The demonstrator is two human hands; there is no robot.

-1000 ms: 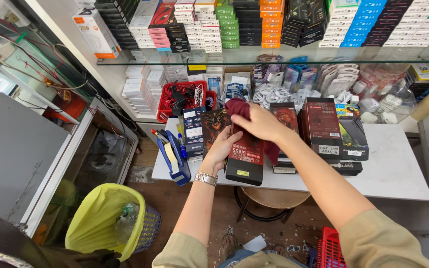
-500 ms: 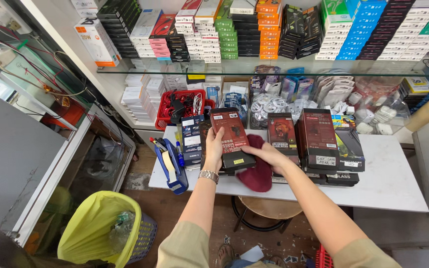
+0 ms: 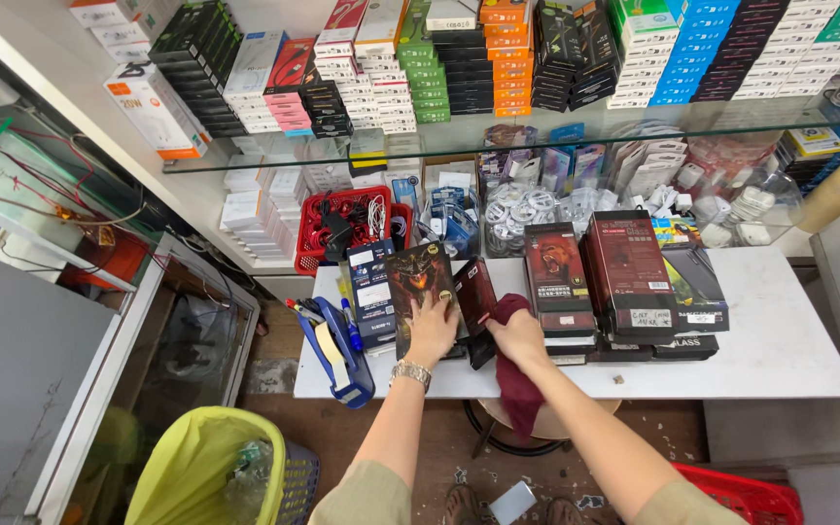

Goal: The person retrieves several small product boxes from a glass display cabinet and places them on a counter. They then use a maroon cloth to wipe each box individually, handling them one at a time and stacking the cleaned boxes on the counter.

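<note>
- The left hand lies flat, fingers spread, on a dark box resting on the white worktop.
- The right hand has its fingers clenched around a maroon cloth at 3 o'clock of that box.
- Judging by this, wiping is midway: the stacked boxes at 3 o'clock remain.
</note>
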